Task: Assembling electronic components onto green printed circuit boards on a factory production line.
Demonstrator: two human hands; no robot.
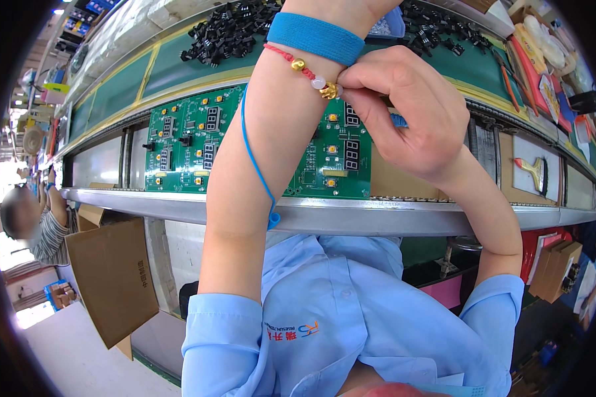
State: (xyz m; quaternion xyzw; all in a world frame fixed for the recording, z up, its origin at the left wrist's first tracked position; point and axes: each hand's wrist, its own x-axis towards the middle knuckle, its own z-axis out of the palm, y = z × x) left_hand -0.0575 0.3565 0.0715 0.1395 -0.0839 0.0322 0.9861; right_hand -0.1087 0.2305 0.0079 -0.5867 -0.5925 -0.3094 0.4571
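A hard tug by the right hand (410, 109), pinching the bracelet (328, 92) at twelve o'clock, could snap it, spilling beads (298, 65) over the circuit boards (189, 139); the left hand's (357, 8) pose cannot be told.

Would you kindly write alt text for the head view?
The right hand pinches a beaded bracelet on the left forearm, beside a blue wristband. Beneath the arm lie green circuit boards, with black parts heaped beyond.
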